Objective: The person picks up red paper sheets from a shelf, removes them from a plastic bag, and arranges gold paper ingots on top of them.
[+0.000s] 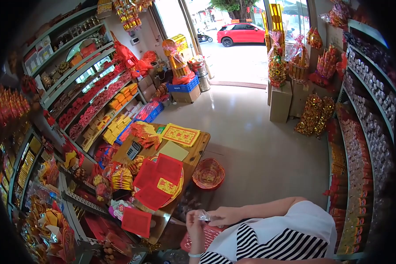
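At the bottom centre, my left hand [195,223], with a pale bracelet at the wrist, has its fingers closed on a small clear, shiny plastic-wrapped piece [203,216]. My right hand [225,216] reaches in from the right and pinches the other side of it. What the wrapping contains is too small to make out. Just below the hands is a red plastic surface with holes [210,236], partly covered by my arm and striped top. To the left stands a wooden table [199,152] bearing red paper sheets [169,168], a yellow printed sheet [180,134] and a calculator [133,150].
A red round basket [208,174] sits on the floor beyond my hands, beside the table. Stocked shelves line the left wall [92,94] and right wall [361,145]. Cardboard boxes [280,102] flank the open doorway, with a red car [242,34] outside.
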